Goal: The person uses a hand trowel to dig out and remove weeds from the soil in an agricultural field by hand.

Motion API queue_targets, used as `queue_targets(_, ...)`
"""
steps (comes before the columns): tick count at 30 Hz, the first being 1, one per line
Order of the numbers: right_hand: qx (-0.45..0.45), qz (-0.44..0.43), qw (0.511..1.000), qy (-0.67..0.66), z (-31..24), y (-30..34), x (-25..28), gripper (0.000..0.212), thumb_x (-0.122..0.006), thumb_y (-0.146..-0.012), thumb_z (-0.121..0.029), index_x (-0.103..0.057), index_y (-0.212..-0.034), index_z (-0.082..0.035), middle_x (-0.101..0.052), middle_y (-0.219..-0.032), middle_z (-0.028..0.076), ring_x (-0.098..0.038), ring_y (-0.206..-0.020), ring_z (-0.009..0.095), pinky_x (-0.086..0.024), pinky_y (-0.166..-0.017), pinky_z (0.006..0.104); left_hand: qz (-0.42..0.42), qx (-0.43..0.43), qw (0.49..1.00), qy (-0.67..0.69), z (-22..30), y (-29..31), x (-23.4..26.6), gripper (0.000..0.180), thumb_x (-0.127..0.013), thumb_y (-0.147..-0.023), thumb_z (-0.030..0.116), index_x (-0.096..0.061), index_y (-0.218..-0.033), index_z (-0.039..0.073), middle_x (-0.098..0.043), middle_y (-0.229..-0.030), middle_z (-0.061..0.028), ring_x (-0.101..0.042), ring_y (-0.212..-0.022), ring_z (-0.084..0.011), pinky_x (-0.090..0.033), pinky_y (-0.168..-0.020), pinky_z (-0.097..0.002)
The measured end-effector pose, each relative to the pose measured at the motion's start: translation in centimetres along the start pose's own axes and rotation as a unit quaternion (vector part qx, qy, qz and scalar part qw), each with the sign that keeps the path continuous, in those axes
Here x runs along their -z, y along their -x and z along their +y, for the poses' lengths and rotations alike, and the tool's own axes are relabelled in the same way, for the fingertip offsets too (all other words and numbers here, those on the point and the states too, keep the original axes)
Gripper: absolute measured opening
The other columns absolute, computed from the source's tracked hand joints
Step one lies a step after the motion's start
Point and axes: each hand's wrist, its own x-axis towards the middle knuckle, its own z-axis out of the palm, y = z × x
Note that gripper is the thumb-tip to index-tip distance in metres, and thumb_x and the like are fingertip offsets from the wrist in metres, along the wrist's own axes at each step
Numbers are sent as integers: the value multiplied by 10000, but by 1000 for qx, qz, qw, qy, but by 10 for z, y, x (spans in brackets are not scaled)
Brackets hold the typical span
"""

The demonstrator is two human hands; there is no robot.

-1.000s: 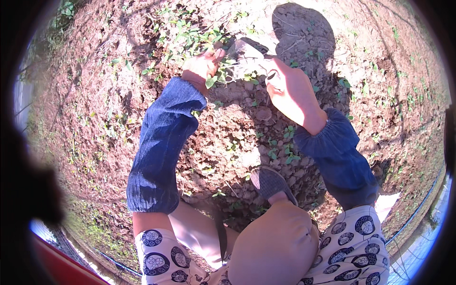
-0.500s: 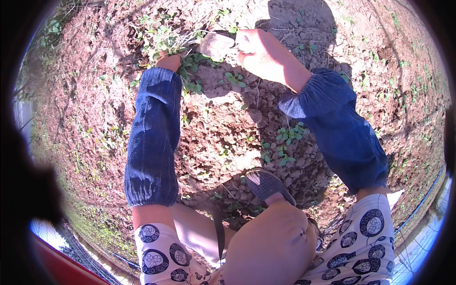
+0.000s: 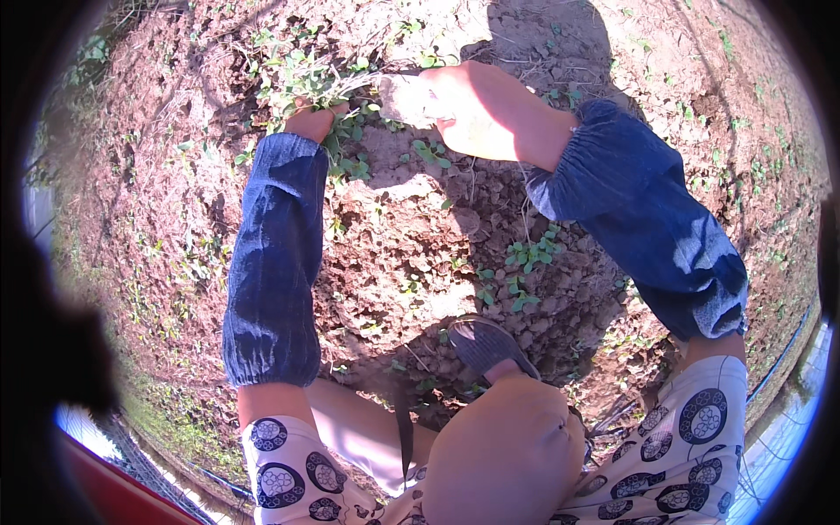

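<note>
My left hand (image 3: 313, 121) is closed around a bunch of green leafy weeds (image 3: 306, 80), low over the soil at the upper left. Pale stems or roots of the bunch stick out to the right. In my right hand (image 3: 490, 109) is a flat, pale grey blade-like tool (image 3: 404, 99), whose handle is hidden in the grip. The blade points left and lies close to the pale stem ends; whether it touches them I cannot tell. Small green plants (image 3: 430, 153) grow from the ground just below the blade.
Dry, clumpy brown soil (image 3: 394, 236) spreads all around, with my shadow across part of it. Several seedlings (image 3: 534, 252) stand between my right arm and my shoe (image 3: 490, 344). A thin blue line (image 3: 781, 363) runs along the plot's right edge.
My right hand has shifted slightly right and down with the blade, and its forearm has swung outward. My left hand, still gripping the weeds, has moved slightly down and left.
</note>
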Motion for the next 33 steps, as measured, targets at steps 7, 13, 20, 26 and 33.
queue_targets(7,101,47,974,196,-24,-3,3,92,-539,-804,1,-528,-894,-6,-480,-707,57,-479,-637,165,-410,-573,275,3,30,999,31,-4,0,1,890,-591,-755,605,-365,-1335,-30,-544,-1177,-270,-571,-1045,-391,-468,-879,-384)
queue_targets(13,96,-18,966,239,-9,-44,17,139,-575,-767,-26,-438,-748,-19,-405,-645,82,-434,-589,221,-426,-589,316,-77,5,996,-46,20,-2,14,1088,-659,-652,674,-319,-1342,-95,-518,-1214,-300,-509,-1154,-387,-406,-971,-361)
queue_targets(20,48,-62,974,214,-22,-49,3,92,-537,-748,-67,-559,-801,6,-566,-666,142,-601,-653,293,-487,-595,389,-61,11,998,33,4,-23,5,896,-712,-667,556,-451,-1280,-43,-542,-1195,-280,-515,-1144,-374,-402,-962,-370)
queue_targets(26,19,29,990,140,20,-25,3,118,-563,-738,-52,-519,-846,-33,-565,-701,136,-590,-638,263,-456,-573,382,-34,19,997,60,20,-17,1,859,-653,-741,546,-403,-1309,-49,-576,-1167,-217,-550,-1083,-326,-450,-905,-394)
queue_targets(33,93,44,993,50,18,-26,16,119,-571,-754,-96,-483,-800,-30,-506,-664,130,-534,-609,242,-417,-573,384,20,76,916,393,-3,-11,23,688,-600,-816,469,-444,-1292,-3,-552,-1203,-189,-556,-1054,-288,-447,-901,-413)
